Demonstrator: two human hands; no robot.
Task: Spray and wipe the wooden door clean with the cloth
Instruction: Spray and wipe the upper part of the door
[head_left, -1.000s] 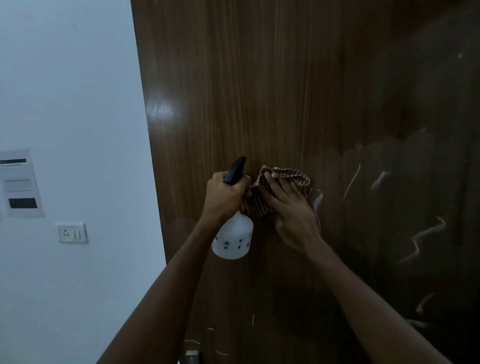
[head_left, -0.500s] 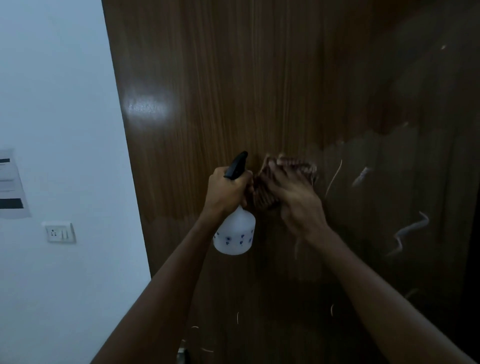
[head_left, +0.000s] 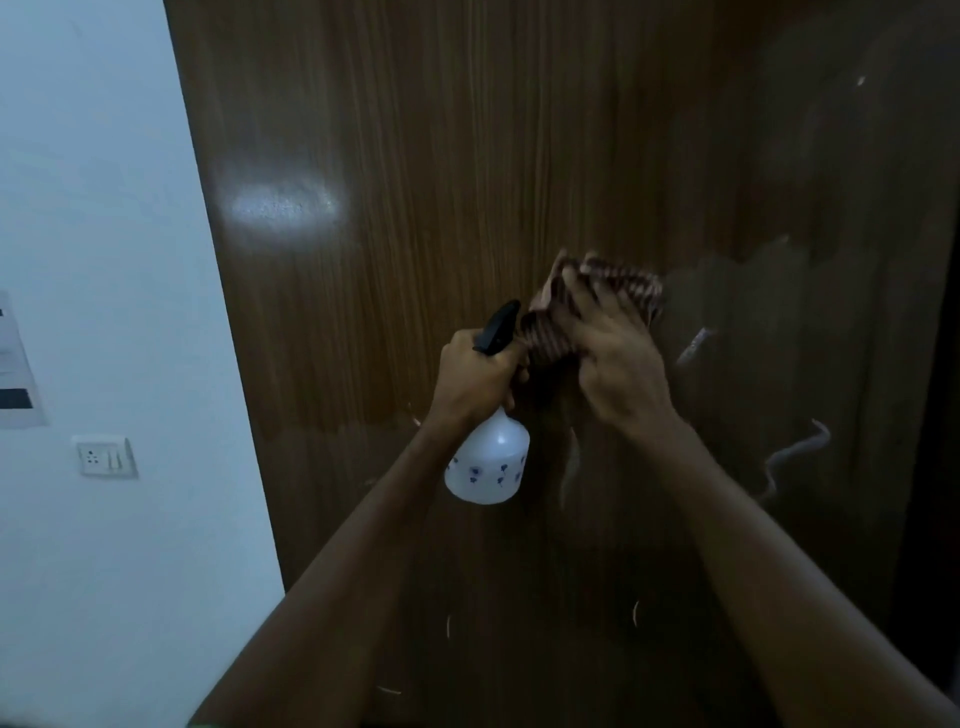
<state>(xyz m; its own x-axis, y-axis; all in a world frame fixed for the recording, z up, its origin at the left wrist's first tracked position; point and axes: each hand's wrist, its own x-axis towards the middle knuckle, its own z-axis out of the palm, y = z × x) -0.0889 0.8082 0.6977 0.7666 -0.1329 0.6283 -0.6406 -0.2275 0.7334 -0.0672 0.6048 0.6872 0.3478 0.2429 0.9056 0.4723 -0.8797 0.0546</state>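
A dark wooden door (head_left: 441, 156) fills most of the view, with pale streaks on its right and lower parts. My left hand (head_left: 475, 382) grips the neck of a white spray bottle (head_left: 488, 462) with a black trigger head, held upright close to the door. Just to its right, my right hand (head_left: 618, 358) presses a red-and-white checked cloth (head_left: 545, 332) flat against the door with spread fingers. The cloth is motion-blurred and partly hidden under the hand.
A white wall (head_left: 104, 208) runs along the door's left edge. It carries a switch and socket plate (head_left: 106, 457) and a printed paper notice (head_left: 18, 374) at the far left. A dark gap (head_left: 940, 415) borders the door on the right.
The right hand and cloth have slid up and to the right on the door. The left hand keeps the bottle beside it. My view has shifted a little.
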